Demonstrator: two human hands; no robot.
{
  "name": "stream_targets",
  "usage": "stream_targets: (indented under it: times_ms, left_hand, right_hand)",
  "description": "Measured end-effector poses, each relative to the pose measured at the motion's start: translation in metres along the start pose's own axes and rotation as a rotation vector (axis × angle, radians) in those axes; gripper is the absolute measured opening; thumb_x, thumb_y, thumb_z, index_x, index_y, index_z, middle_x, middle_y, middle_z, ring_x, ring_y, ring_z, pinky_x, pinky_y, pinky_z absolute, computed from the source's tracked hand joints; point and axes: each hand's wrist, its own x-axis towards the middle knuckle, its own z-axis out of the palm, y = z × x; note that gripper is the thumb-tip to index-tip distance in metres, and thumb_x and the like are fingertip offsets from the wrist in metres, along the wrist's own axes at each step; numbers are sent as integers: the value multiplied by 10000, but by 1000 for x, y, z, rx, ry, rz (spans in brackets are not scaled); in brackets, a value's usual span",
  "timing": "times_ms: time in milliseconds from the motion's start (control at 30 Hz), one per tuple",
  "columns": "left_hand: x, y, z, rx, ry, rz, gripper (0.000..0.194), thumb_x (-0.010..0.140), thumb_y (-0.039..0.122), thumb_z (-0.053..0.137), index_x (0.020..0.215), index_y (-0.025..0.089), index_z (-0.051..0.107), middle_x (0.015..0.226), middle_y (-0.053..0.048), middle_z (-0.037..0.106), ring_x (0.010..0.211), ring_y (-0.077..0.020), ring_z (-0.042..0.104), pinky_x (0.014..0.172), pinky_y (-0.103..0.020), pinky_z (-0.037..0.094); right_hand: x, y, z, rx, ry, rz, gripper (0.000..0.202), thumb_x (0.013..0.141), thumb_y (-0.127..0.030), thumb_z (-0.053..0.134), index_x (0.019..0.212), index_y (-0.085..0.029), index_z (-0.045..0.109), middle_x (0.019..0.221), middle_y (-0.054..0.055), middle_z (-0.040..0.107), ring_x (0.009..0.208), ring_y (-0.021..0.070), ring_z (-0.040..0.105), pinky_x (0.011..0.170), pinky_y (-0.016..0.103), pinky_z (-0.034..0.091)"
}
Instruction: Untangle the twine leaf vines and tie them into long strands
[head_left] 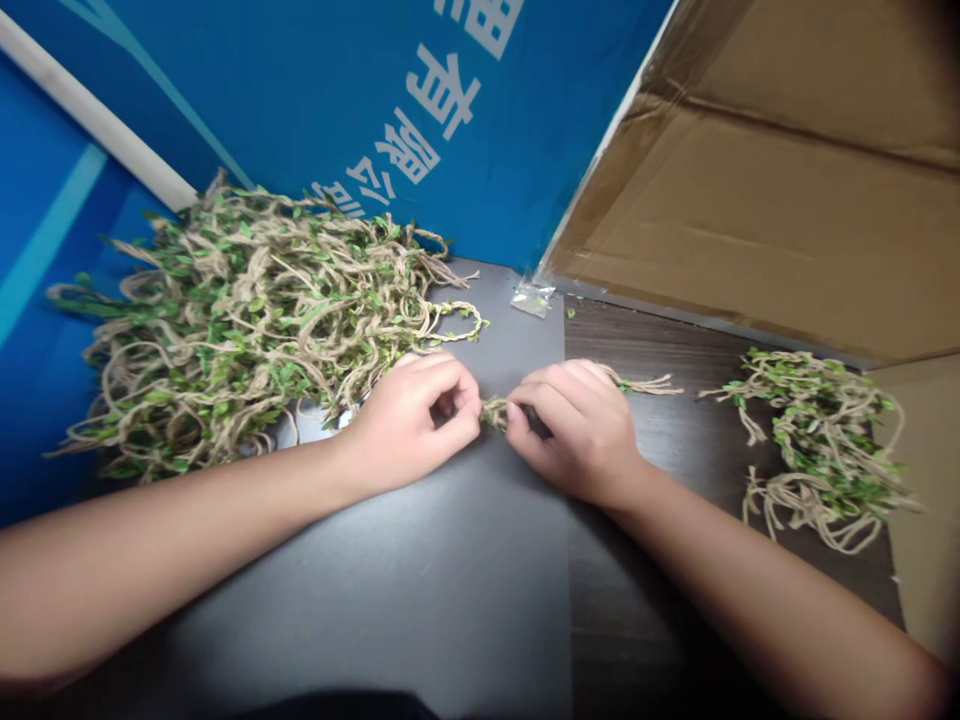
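Note:
A short piece of leafy twine (494, 412) spans the small gap between my two hands. My left hand (425, 415) pinches its left part between thumb and index finger. On the other side my right hand (574, 425) is closed on the same twine, whose loose ends stick out beyond the knuckles to the right. Close behind my left hand lies a big tangled heap of twine with green leaves (255, 330). A smaller bundle of leafy twine (821, 440) rests at the right, apart from my right hand.
Beneath my hands is a grey surface (420, 600), with dark wood grain (615, 620) to its right. A blue printed panel (300, 90) stands behind, and a brown cardboard sheet (787, 230) at the right. A small clear plastic piece (533, 298) lies near their corner.

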Motion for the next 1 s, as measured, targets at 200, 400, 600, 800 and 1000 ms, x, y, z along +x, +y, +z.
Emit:
stream_targets:
  times_ms: [200, 400, 600, 800, 1000]
  left_hand:
    - [0, 0, 0, 6, -6, -4, 100, 869, 116, 591, 787, 168, 613, 768, 18, 601, 735, -128, 540, 749, -293, 396]
    - [0, 0, 0, 5, -6, 0, 104, 872, 116, 594, 784, 167, 617, 765, 25, 597, 735, -120, 544, 762, -289, 396]
    - [0, 0, 0, 14, -13, -5, 101, 869, 118, 597, 786, 170, 622, 771, 24, 617, 739, -124, 558, 778, -294, 395]
    - [0, 1, -1, 33, -4, 2, 95, 861, 126, 588, 782, 171, 615, 758, 24, 617, 725, -126, 547, 743, -290, 384]
    - [0, 1, -1, 30, -5, -4, 103, 869, 137, 582, 777, 172, 613, 754, 19, 616, 728, -133, 548, 746, -294, 385]
  right_hand:
    - [-1, 0, -2, 19, -23, -57, 86, 953, -210, 658, 1034, -178, 658, 984, 47, 746, 846, 184, 626, 776, 362, 455]
    - [-2, 1, -2, -23, -59, -124, 98, 966, -187, 660, 1062, -192, 680, 1026, 39, 757, 840, 185, 606, 774, 363, 437]
    - [-2, 0, 0, -15, -50, -79, 32, 968, -182, 637, 988, -191, 659, 973, 37, 751, 839, 179, 612, 785, 362, 441]
    - [-1, 1, 1, -27, -4, 36, 73, 919, -150, 630, 867, -197, 613, 888, 34, 726, 789, 184, 602, 753, 362, 442]
    - [0, 0, 0, -2, -14, 79, 43, 924, -155, 616, 938, -194, 626, 964, 53, 743, 844, 195, 636, 779, 365, 458]
